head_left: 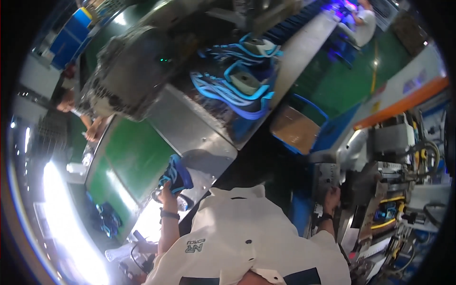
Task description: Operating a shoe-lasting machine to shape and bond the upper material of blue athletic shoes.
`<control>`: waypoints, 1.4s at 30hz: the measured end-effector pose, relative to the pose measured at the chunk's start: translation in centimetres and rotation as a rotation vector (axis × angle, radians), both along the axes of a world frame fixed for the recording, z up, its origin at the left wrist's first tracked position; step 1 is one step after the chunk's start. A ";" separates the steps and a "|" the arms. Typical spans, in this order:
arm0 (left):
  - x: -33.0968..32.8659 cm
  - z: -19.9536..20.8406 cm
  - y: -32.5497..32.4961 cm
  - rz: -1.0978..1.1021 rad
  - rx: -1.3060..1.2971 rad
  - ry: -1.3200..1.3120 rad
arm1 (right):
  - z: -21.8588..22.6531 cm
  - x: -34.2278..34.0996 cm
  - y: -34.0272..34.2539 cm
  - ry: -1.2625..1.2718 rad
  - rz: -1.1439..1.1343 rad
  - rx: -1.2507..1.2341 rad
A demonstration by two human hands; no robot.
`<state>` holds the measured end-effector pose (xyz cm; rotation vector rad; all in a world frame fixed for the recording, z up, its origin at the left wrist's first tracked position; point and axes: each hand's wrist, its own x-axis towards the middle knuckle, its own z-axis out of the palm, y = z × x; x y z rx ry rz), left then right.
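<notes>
The person's left hand [168, 199] has its grip clamped on a blue-and-black shoe [179, 175], the fingers wrapped around its lower end in the view. The shoe is held up in front of the near end of a metal surface [192, 128], a little left of the person's pale shirt [251, 232]. A dark band [170, 215] circles that wrist.

The right hand [331, 199] is well apart from the left, out on the other side of the body, beside the machine [389, 171] with its metal plates and hoses. Its fingers look curled, but the hand is small and blurred — I cannot tell whether that grip is together or apart, or whether it has hold of anything. Farther right, a blue-and-black piece [388, 210] sits between two yellow bars on the machine.

Beyond the left hand, two more shoes in blue and black stand side by side along the metal surface: the nearer shoe [251, 111] and the farther shoe [228, 51]. To their right is a blue bin [319, 108] with brown cardboard [294, 129] in it. Two co-workers are in view — one [365, 26] at the upper right, one [66, 102] at the left.
</notes>
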<state>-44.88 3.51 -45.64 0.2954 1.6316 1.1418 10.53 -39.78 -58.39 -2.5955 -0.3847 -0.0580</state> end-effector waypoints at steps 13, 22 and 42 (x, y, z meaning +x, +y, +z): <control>-2.2 -2.9 9.8 0.153 -0.057 0.097 | 38.1 -8.0 43.2 -0.026 1.049 0.467; -14.1 -9.2 25.7 0.255 0.163 0.282 | 41.3 -12.7 55.2 0.261 1.201 -0.150; 2.8 -11.2 15.0 -1.142 0.073 -0.539 | 39.6 -13.4 53.3 0.090 1.063 0.005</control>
